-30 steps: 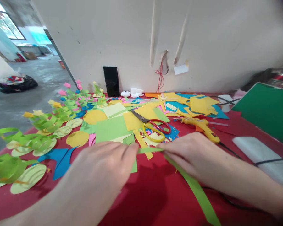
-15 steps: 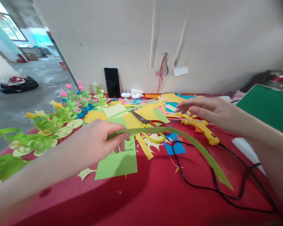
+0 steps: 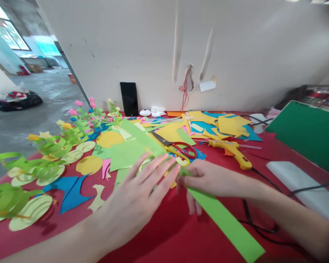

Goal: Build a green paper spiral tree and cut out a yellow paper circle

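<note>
A long green paper strip (image 3: 224,219) slants down to the right across the front of the table. My right hand (image 3: 208,179) is closed on it, thumb and fingers gripping its middle part. Over the strip's upper part lies my left hand (image 3: 142,193), palm down with fingers stretched out and a little apart. Beyond the fingers a green strip continues up-left; the join is hidden under my hand. Scissors (image 3: 175,144) with red and yellow handles lie just past my hands. To the right rests a yellow glue gun (image 3: 233,149).
Green paper spirals with stars on round bases (image 3: 30,212) line the left side. Colored paper scraps (image 3: 230,124) cover the back of the red table. A black phone (image 3: 129,98) leans on the wall. A black cord (image 3: 265,179) and a green board (image 3: 307,135) are at right.
My right hand has come down and left and now grips the strip. My left hand has opened from its pinch and moved nearer, over the strip. The strip's free end has swung lower.
</note>
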{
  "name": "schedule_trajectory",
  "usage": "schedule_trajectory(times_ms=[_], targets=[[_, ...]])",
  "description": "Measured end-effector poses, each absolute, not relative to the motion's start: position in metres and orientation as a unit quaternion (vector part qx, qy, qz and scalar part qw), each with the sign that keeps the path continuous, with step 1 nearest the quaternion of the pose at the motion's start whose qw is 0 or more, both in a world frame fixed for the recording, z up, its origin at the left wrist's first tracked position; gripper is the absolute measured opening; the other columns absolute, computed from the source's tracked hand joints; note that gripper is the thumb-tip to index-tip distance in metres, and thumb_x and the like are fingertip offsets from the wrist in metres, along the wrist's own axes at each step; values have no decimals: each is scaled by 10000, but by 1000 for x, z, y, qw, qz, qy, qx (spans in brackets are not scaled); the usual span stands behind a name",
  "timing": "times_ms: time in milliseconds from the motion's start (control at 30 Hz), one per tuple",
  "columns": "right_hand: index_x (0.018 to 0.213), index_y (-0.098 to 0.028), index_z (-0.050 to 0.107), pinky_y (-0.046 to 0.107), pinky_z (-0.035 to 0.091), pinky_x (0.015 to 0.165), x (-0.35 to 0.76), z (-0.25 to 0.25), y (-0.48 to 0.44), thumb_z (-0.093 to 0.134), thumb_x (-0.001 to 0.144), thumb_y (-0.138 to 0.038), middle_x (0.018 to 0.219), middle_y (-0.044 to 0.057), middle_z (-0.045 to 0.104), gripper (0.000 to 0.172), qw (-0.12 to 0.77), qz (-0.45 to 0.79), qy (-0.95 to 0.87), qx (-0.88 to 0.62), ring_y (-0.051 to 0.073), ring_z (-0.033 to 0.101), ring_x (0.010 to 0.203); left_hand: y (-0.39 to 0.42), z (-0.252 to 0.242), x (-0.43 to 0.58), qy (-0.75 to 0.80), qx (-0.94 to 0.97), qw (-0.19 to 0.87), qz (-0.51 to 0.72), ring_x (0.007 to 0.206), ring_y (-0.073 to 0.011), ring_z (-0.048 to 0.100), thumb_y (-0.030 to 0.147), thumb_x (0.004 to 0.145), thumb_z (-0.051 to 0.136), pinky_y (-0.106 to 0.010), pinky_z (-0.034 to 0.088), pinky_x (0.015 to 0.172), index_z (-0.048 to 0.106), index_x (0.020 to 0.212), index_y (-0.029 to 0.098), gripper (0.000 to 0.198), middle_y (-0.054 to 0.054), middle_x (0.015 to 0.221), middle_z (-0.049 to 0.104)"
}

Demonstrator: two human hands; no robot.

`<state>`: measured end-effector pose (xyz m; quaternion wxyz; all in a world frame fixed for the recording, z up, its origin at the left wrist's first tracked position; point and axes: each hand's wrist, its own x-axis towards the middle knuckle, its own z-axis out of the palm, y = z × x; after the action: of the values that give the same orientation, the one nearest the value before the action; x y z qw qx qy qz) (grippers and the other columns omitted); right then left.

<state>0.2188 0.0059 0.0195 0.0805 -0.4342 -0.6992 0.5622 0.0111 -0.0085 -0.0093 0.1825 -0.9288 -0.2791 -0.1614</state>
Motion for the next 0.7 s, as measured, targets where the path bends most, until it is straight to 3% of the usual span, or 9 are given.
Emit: schedule_trajectory(times_ms=[100, 233, 300, 400, 467, 567, 700], targets=[[626, -139, 594, 196, 330, 474, 201, 0, 4, 553, 771, -382, 492, -36, 486, 286, 103, 576, -689, -428, 91, 454, 488, -12, -22, 7, -259, -939, 181, -134, 1238, -241, 315, 121, 873, 365, -456, 118, 1066, 348, 1304, 111, 432, -80, 1354, 401], [650, -140, 577, 181, 316, 448, 188, -26, -6, 541, 772, -427, 515, -41, 468, 314, 104, 617, -663, -411, 72, 429, 476, -8, -31, -6, -227, -951, 175, -116, 964, -207, 531, 125, 898, 335, -365, 374, 869, 409, 1268, 140, 377, -58, 1238, 533], [626, -143, 557, 173, 289, 400, 188, -30, -10, 560, 748, -464, 479, -52, 441, 344, 99, 636, -650, -403, 56, 391, 416, -5, -33, -12, -214, -955, 167, -123, 868, -186, 566, 108, 903, 295, -312, 423, 764, 447, 1237, 127, 368, -63, 1172, 581], [692, -151, 566, 160, 283, 351, 197, -17, -8, 608, 714, -463, 430, -74, 432, 315, 70, 675, -630, -378, 43, 364, 340, 3, -35, -17, -218, -950, 169, -147, 972, -184, 549, 60, 890, 266, -279, 428, 796, 446, 1241, 120, 398, -68, 1182, 573], [816, -166, 586, 163, 352, 366, 212, 3, 5, 579, 754, -440, 433, -70, 481, 280, 53, 663, -632, -398, 56, 419, 335, 9, -37, -18, -233, -944, 167, -163, 1095, -203, 484, 63, 886, 295, -298, 408, 865, 424, 1263, 137, 405, -69, 1236, 532], [908, -170, 615, 195, 450, 470, 256, 35, 43, 587, 765, -419, 542, -16, 580, 289, 132, 433, -669, -589, 88, 531, 451, 16, -43, -15, -250, -939, 145, -185, 1199, -217, 394, 62, 869, 349, -367, 322, 981, 471, 1226, 187, 398, -51, 1275, 500], [1047, -124, 528, 298, 493, 651, 336, 55, 112, 480, 871, -322, 922, 60, 584, 269, 208, 230, -585, -749, 134, 575, 739, 21, -56, -11, -267, -936, 88, -214, 1237, -223, 351, 51, 813, 420, -462, 181, 1056, 563, 1117, 261, 396, -35, 1275, 499]])
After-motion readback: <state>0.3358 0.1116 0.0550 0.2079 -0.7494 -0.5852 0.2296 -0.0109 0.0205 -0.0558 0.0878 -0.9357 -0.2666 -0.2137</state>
